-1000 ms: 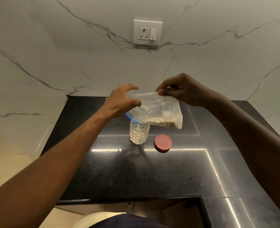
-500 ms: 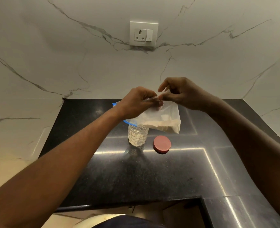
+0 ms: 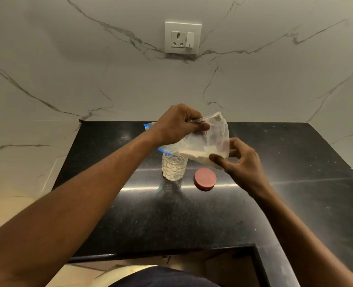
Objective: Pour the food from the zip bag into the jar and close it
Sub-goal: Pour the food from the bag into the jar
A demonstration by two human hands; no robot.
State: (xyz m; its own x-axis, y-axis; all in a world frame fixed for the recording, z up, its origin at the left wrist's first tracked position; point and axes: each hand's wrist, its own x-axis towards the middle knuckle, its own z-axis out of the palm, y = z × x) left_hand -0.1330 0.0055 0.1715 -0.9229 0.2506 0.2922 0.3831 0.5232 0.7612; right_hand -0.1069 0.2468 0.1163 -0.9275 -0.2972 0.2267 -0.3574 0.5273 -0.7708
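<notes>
A clear zip bag (image 3: 210, 137) with a blue zip strip holds pale, grain-like food and hangs tilted over a small clear patterned jar (image 3: 174, 167). The bag's blue mouth points down at the jar's open top. My left hand (image 3: 178, 123) grips the bag's upper edge. My right hand (image 3: 240, 160) holds the bag's lower right corner from below, where the food has gathered. The jar stands upright on the black counter (image 3: 192, 214) with pale food inside. Its round red lid (image 3: 205, 179) lies flat on the counter just right of the jar.
The counter is an L-shaped black stone top against a white marble wall. A wall socket with a switch (image 3: 183, 37) sits above the work spot. The counter's front edge (image 3: 150, 254) runs close to my body.
My right hand has dropped from the bag's top edge to its lower right corner. My left hand has kept the upper edge, and the bag is tilted more steeply toward the jar.
</notes>
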